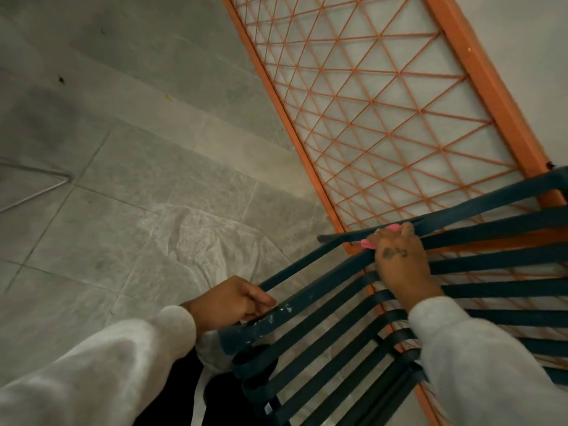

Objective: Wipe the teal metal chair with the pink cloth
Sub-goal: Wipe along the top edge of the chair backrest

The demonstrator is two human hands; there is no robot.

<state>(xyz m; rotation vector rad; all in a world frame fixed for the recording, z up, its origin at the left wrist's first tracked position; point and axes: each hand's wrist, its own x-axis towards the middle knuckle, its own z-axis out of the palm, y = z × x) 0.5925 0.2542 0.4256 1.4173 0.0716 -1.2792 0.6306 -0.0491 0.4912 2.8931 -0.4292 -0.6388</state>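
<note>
Chair (307, 295) is tipped over on the right side of the view, its slats (507, 289) fanning out toward the far right, with an orange lattice panel (479, 72) leaning behind it; grey tiled floor (123, 179) and a crinkly plastic sheet (199, 241) sit to the left.

Right hand (399, 259) is the working one; its fingers are curled over the top bar (491, 195) with the pink cloth (368, 243) bunched underneath, so only bits of pink poke out at the knuckles and on the left edge of the hand. Left hand (236, 298) is wrapped around the thick paint-flecked rail (285, 307) at the near-left corner; looks like it's just steadying the frame, no cloth in it.

The bit that matters: the top bar runs long from its free end at the left up toward the far right, and the cloth sits close to that left end; so nearly all of the bar lies to the right of the right hand. My guess is the next stroke slides along that axis, rightward and away, not across it; the left hand is well apart on another rail and out of the way. The slats nearer the camera are under the right forearm, so I can't tell how clean those are.
</note>
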